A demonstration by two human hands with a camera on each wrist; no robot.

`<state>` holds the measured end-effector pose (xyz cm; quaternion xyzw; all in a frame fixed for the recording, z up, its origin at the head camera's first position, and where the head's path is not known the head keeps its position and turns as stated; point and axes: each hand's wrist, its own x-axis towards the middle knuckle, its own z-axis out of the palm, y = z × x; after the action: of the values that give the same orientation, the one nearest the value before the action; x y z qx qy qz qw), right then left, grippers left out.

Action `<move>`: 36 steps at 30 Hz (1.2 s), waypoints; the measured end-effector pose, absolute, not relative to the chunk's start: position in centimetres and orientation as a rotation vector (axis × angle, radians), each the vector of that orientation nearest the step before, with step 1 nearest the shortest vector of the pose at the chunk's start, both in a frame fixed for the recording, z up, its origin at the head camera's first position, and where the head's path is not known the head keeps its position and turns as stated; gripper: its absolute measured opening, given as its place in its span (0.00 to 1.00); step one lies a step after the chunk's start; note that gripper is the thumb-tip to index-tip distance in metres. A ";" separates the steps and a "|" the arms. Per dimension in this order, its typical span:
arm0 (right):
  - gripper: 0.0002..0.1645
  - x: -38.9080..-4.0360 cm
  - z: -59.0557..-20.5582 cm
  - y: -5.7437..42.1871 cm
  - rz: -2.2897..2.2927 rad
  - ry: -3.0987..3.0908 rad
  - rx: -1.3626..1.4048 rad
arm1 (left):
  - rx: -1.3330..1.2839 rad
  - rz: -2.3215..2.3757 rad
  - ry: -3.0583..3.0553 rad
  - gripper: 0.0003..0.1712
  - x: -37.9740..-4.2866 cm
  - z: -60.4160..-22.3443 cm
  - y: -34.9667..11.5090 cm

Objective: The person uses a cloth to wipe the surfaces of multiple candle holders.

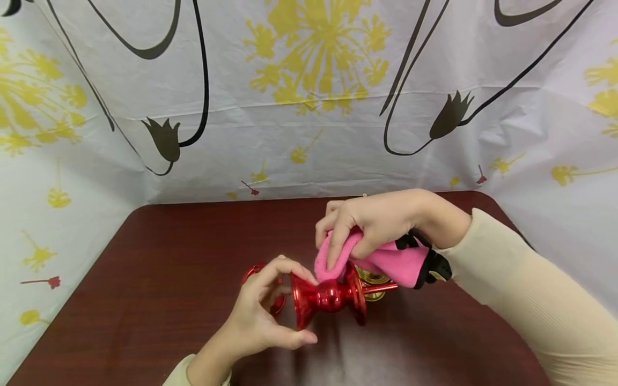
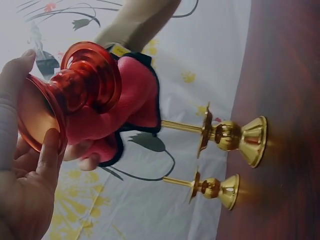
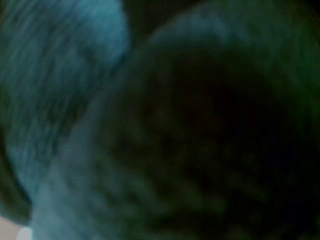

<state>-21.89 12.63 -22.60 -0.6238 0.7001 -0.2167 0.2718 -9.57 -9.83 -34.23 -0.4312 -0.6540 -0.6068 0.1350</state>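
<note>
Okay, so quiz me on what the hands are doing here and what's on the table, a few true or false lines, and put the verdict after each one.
1. The left hand holds a red candlestick by its flared base. True.
2. The red candlestick stands upright by itself. False: it is held sideways.
3. The right hand grips a pink cloth. True.
4. Only one gold candlestick shows. False: the left wrist view shows two gold candlesticks standing on the table.
5. Another red object is partly hidden behind the left hand. True.
6. The pink cloth is clear of the red candlestick. False: it touches it.
</note>
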 end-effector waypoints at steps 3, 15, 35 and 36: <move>0.31 -22.1 -23.1 12.9 -0.629 1.833 -1.719 | -1.294 -1.755 -1.880 0.37 -9.6 -34.2 -9.9; 0.31 -23.0 -25.3 13.1 -0.788 1.623 -1.728 | -1.382 -1.623 -1.841 0.37 -9.6 -33.7 -9.5; 0.31 -23.0 -24.6 13.1 -0.763 1.545 -1.769 | -1.402 -1.512 -1.889 0.40 -9.7 -33.8 -9.4; 0.31 -23.0 -24.4 13.2 -0.756 1.543 -1.785 | -1.395 -1.511 -1.895 0.40 -9.7 -33.9 -9.5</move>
<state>-23.02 13.22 -24.44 -0.6812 0.5887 -0.2886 0.3258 -9.67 -9.49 -33.86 -0.4913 -0.6675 -0.5324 0.1718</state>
